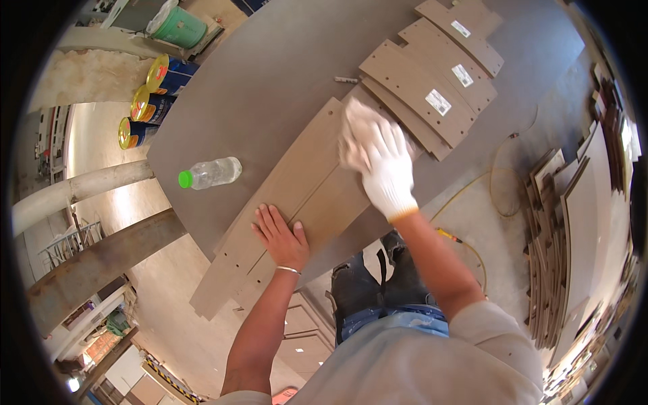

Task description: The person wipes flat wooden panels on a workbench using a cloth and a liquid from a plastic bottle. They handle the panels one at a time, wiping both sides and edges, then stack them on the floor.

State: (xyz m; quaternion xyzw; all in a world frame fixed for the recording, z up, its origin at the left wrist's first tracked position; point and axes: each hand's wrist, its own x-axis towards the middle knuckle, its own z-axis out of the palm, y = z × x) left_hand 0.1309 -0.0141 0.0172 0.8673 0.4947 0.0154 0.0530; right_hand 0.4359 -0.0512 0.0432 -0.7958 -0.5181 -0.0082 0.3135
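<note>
A long brown panel point(317, 158) with a groove along it and small holes near its ends lies across the grey table. My bare left hand point(282, 237), a thin band at its wrist, rests flat on the panel with fingers stretched out. My right hand point(388, 162), in a white knitted glove, presses a pale, crumpled cloth point(356, 131) against the panel's far end; motion blurs it. Just beyond, several labelled brown panels point(418, 81) with drilled holes lie overlapping. A clear plastic bottle point(214, 173) with a green cap lies on its side left of the panel.
The grey table point(270, 81) extends beyond the panels. Stacked boards point(574, 229) stand on the floor at right, near a yellow hose point(466, 179). Several dark blue cans point(152, 108) and a green bucket point(179, 27) are at the far left. More panels point(300, 337) are low beside my legs.
</note>
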